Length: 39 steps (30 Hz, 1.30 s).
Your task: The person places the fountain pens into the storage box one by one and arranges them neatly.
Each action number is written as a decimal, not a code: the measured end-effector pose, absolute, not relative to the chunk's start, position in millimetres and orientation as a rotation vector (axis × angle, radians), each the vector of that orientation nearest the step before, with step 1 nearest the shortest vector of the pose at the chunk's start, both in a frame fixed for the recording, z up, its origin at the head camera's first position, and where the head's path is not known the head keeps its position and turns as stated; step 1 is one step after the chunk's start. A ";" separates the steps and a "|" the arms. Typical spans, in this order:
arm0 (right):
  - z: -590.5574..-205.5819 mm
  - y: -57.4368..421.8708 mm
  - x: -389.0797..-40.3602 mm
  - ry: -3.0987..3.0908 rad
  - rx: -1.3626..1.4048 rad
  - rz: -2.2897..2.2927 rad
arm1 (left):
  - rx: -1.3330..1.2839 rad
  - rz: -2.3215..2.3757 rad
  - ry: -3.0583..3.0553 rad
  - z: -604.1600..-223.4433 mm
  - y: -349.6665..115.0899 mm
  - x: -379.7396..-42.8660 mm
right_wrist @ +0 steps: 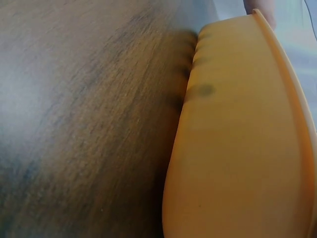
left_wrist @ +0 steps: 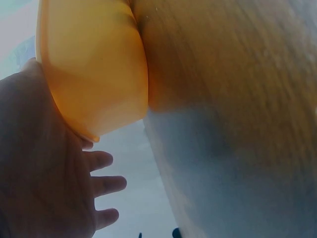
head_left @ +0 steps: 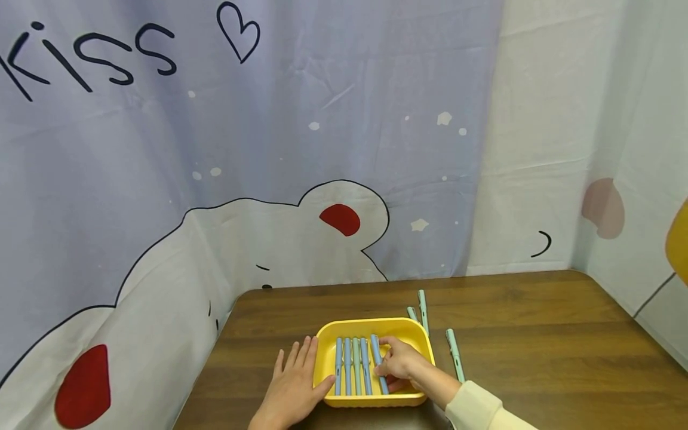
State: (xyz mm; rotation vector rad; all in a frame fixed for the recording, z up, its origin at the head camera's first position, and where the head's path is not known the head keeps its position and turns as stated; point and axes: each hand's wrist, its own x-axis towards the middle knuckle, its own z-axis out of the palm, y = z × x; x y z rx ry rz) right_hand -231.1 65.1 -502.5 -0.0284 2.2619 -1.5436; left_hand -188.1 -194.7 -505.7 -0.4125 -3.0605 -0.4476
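Observation:
A yellow plastic tray (head_left: 398, 335) holds a row of blue pens (head_left: 347, 367) and a green pen (head_left: 357, 365), lying side by side lengthwise. My right hand (head_left: 403, 363) reaches in over the right side and pinches the rightmost blue pen (head_left: 375, 349), which leans slightly against the row's line. On the left, my left hand (head_left: 292, 382) rests along the tray's rim, fingers straight and thumb over the edge. The left wrist view has that hand (left_wrist: 44, 158) against the tray's outer wall (left_wrist: 94, 64). Only the tray's side (right_wrist: 237, 129) fills the right wrist view; the right hand is hidden there.
Right of the tray, a light green pen (head_left: 454, 353) lies on the wooden table (head_left: 527, 334), partly behind the right forearm. Two more pens (head_left: 423, 307) lie behind the tray's far right corner. A printed curtain (head_left: 344, 143) hangs behind the table.

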 end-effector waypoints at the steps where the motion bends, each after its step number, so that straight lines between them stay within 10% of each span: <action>1: -502.5 64.5 -230.8 2.266 -0.029 -1.543 | -0.413 -0.446 -3.060 -505.7 -194.8 -188.3; 39: -508.5 59.5 -228.4 2.229 -0.034 -1.581 | -0.405 -0.467 -3.054 -504.2 -193.1 -186.8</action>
